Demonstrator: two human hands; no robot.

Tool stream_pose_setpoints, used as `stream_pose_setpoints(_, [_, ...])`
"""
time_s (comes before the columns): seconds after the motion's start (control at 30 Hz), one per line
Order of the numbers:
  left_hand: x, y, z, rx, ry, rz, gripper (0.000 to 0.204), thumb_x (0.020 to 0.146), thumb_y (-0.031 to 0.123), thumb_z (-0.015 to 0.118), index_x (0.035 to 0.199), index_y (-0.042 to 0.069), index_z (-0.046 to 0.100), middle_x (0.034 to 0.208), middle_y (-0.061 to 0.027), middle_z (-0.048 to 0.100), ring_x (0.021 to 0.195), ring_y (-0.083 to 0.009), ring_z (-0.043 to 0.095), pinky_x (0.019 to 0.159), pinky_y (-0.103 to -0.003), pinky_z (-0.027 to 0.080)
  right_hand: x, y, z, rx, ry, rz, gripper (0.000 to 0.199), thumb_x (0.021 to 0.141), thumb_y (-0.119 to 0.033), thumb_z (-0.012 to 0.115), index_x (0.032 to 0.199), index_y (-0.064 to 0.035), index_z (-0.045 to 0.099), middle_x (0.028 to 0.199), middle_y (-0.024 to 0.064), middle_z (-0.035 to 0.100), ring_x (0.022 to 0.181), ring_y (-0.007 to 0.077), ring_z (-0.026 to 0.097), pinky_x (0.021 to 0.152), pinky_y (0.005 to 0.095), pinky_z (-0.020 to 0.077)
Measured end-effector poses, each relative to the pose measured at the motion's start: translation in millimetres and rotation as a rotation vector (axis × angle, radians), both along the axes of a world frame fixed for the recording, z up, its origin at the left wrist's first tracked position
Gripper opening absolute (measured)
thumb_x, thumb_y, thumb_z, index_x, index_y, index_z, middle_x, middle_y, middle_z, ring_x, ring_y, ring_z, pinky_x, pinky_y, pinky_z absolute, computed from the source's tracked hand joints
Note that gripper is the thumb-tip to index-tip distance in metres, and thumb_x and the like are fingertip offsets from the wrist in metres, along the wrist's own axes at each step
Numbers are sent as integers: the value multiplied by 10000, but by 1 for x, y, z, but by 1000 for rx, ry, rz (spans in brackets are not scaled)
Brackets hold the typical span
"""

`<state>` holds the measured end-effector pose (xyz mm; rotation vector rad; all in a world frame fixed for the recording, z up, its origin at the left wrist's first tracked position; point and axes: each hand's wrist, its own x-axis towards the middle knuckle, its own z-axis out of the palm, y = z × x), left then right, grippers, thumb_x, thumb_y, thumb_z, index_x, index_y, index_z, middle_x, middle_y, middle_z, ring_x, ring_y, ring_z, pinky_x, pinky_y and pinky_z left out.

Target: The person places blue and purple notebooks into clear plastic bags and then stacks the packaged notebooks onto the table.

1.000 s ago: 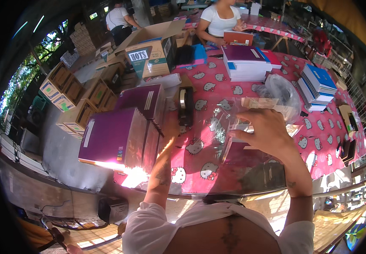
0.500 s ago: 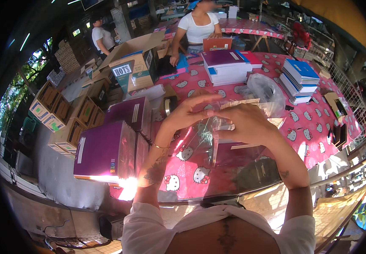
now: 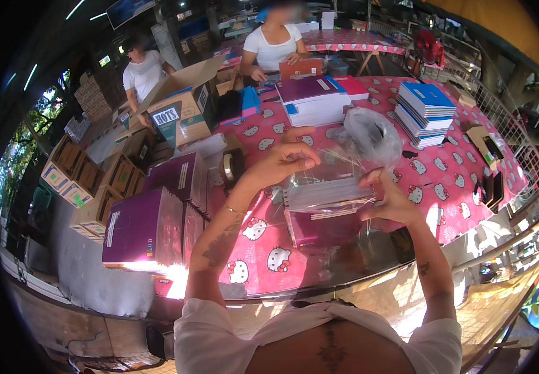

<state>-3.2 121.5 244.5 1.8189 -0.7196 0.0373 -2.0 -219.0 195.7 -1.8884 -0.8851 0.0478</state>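
Observation:
A bundle of purple-covered notebooks (image 3: 322, 229) lies before me inside a loose clear plastic bag (image 3: 331, 177), its pale page edges facing up. My left hand (image 3: 277, 167) is at the bag's upper left, its thumb and forefinger close together at the plastic film. The exact pinch point is hard to make out. My right hand (image 3: 395, 201) grips the right end of the bundle, fingers above and thumb lower down. Left of my left forearm stand wrapped stacks of purple spiral notebooks (image 3: 135, 227). A roll of tape (image 3: 227, 165) sits near my left wrist.
Crumpled clear plastic (image 3: 369, 137) lies beyond my right hand. Further back are a purple-topped notebook stack (image 3: 313, 103) and a blue-topped stack (image 3: 422, 112). An open carton (image 3: 182, 115) stands at left. Across the patterned pink tablecloth (image 3: 440, 187) a co-worker stands; another person is near the cartons.
My hands have moved apart, the right one going from over the bundle to its right end. The bundle now shows more plainly. The far co-worker has straightened; the other person has turned toward the carton.

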Motion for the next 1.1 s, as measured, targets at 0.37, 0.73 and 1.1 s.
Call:
stream_pose_setpoints(0.37, [5,-39,-30,321,-259,189,136,820,251,797,949,210,781,1587,-144,268,1473,-323,212,1172,-482,202,7,4,-2,-274,-557,199,767,647,-414,875,1298,-108,612,1349,80,553,1309,303,454,1087,446,308])
stream_pose_setpoints(0.73, [-8,-17,-11,111,-121,184,139,836,180,783,953,105,775,1574,-120,341,1421,-205,332,1069,-343,361,22,-2,-3,-308,-468,300,738,651,-456,851,1288,-164,621,1331,109,552,1252,279,486,1104,473,300])
stream_pose_setpoints(1.1, [9,-60,-56,458,-175,179,397,815,217,797,1193,213,676,1628,-146,164,1476,-356,178,1177,-487,217,15,13,-16,-438,-554,294,769,666,-529,804,1378,-342,581,1570,129,330,1425,326,345,1149,568,209])
